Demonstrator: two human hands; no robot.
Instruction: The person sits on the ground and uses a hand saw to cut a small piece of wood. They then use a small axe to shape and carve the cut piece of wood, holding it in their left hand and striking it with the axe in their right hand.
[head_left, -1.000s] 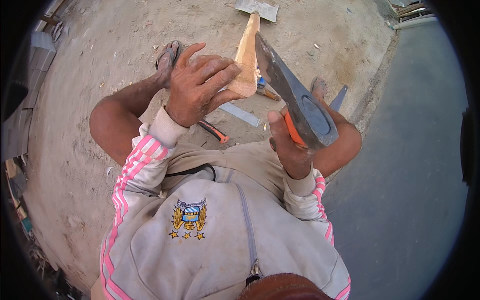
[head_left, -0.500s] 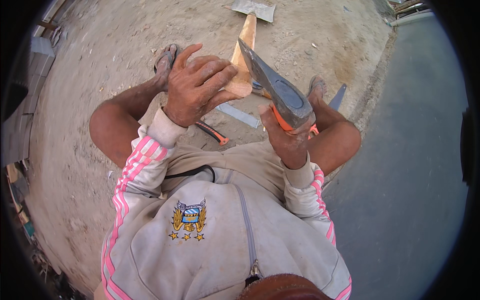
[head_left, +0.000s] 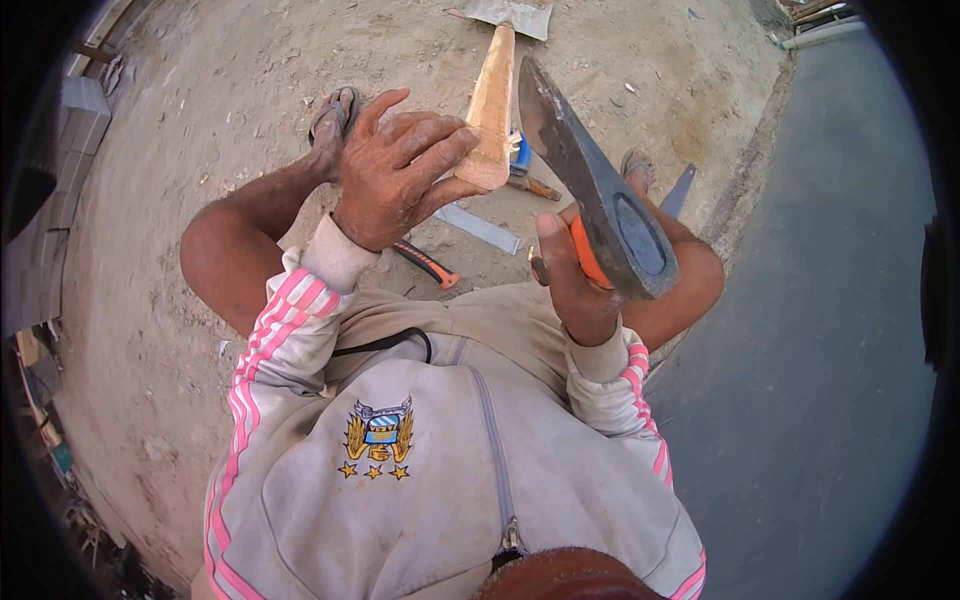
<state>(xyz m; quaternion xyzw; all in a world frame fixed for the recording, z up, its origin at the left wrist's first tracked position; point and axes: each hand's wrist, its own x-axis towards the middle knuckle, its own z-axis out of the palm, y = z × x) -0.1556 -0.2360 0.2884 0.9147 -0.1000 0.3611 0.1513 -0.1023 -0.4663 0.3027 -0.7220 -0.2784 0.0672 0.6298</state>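
Observation:
My left hand [head_left: 405, 170] grips the near end of a pale, tapered wooden piece [head_left: 492, 110], index finger raised. The wood's far end reaches toward a grey metal sheet [head_left: 510, 18] on the ground. My right hand [head_left: 575, 285] is closed on an axe with a dark head [head_left: 590, 175] and orange handle, near the head, blade beside the wood's right side. Small shavings curl at that side. Partly hidden behind the wood and axe lie a blue-handled tool [head_left: 520, 150] and a wooden-handled tool [head_left: 540, 188].
Between my sandalled feet lie a black-and-orange handle [head_left: 428, 265], a grey flat strip [head_left: 478, 226] and, at right, a saw blade [head_left: 678, 189]. Stacked grey blocks [head_left: 80, 150] line the left edge. A smooth grey surface [head_left: 820, 300] borders the dirt at right, with poles beyond.
The axe in my right hand dipped down-left across the wood half a second ago and is now back up and to the right. My left hand and the wood have shifted only slightly.

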